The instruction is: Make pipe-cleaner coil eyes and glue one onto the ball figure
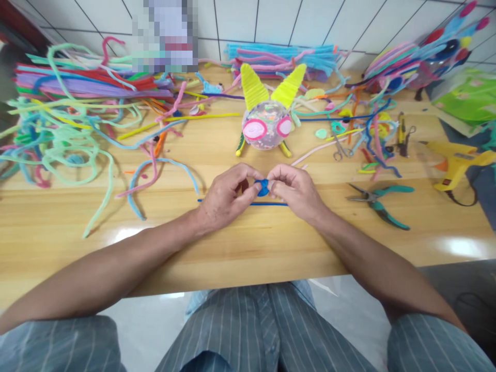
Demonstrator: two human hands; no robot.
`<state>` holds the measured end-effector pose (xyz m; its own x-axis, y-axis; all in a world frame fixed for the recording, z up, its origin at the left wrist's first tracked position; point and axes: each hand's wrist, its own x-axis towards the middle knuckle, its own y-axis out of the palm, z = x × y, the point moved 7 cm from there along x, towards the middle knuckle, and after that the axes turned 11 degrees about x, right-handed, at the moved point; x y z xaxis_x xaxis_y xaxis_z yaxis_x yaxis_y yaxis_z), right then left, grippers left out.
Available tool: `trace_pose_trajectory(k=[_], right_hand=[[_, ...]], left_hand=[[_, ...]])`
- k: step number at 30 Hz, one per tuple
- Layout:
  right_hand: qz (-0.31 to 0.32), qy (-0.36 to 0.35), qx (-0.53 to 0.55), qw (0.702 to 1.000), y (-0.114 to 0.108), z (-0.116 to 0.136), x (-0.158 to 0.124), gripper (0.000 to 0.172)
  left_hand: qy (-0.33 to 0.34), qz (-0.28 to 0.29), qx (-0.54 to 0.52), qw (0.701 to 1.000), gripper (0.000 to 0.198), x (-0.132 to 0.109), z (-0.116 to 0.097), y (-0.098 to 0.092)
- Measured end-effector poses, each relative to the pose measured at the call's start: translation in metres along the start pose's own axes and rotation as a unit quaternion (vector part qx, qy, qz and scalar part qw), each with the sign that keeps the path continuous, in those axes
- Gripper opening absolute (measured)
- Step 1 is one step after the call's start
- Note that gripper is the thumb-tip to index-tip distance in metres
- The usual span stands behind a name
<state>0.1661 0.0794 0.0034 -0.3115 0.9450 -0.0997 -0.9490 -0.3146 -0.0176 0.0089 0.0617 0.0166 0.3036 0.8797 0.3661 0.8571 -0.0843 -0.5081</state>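
Between my two hands is a small blue coil of pipe cleaner [263,188], pinched from both sides above the table. My left hand [231,195] closes thumb and forefinger on its left edge. On its right edge my right hand [296,190] does the same. A straight dark blue pipe cleaner [269,204] lies on the wood beneath, partly hidden by my left hand. Just beyond my fingers stands a clear ball figure [267,126] with yellow pipe-cleaner ears [289,85], pink-rimmed oval eyes [254,129] and small yellow and green legs.
Loose pipe cleaners [73,139] heap at the left, with a blue bundle [287,57] at the back. Teal-handled pliers [382,201] lie right of my hand. Farther right are a yellow glue gun [459,160], small scissors [341,148] and a green bag [465,98].
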Motion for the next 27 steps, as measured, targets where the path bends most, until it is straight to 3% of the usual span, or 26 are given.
trace_pose_trajectory(k=[5, 12, 16, 19, 23, 27], right_hand=[[-0.005, -0.009, -0.001, 1.0, 0.001, 0.002, 0.0, 0.011], [-0.014, -0.03, -0.042, 0.999, 0.0, 0.0, 0.0, 0.008], [-0.023, -0.092, -0.117, 0.989, 0.0, 0.009, -0.004, 0.001], [-0.041, -0.164, -0.193, 0.967, 0.0, 0.021, -0.008, 0.005], [-0.066, -0.217, -0.258, 0.939, -0.001, 0.03, -0.013, 0.008], [-0.063, -0.231, -0.269, 0.933, 0.001, 0.032, -0.015, 0.008]], left_hand=[[0.042, -0.014, 0.024, 0.999, 0.014, 0.002, -0.005, -0.002], [-0.02, 0.036, 0.015, 0.999, 0.02, 0.002, 0.003, 0.004], [-0.059, 0.07, -0.033, 0.995, 0.021, 0.004, 0.004, 0.005], [-0.098, 0.085, -0.094, 0.987, 0.025, 0.004, 0.009, 0.008], [-0.134, 0.077, -0.147, 0.977, 0.036, 0.002, 0.015, 0.012], [-0.126, 0.051, -0.117, 0.984, 0.037, 0.002, 0.017, 0.009]])
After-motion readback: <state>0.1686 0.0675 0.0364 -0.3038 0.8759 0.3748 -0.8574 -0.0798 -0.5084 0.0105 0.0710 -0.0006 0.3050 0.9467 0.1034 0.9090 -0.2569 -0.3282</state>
